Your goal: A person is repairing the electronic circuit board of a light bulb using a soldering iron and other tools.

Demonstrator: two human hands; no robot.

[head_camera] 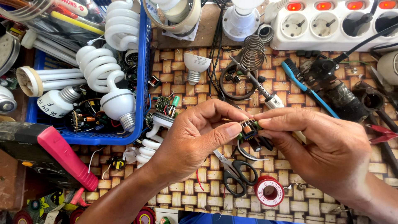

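Both my hands meet over the middle of a woven mat [207,95]. Between their fingertips is a small round circuit board [250,129] with a copper coil, green parts and black capacitors. My left hand [195,137] pinches its left edge with thumb and forefinger. My right hand [327,149] grips its right side from above. Directly beneath them lie black-handled scissors [237,172] and a red-and-white reel of solder wire [269,191].
A blue basket [143,83] of spiral lamps fills the upper left. A soldering iron [259,87] on its coil stand, a blue toothbrush [304,87], a white power strip [331,25], a loose lamp base [195,66] and a red-edged meter [62,155] surround my hands.
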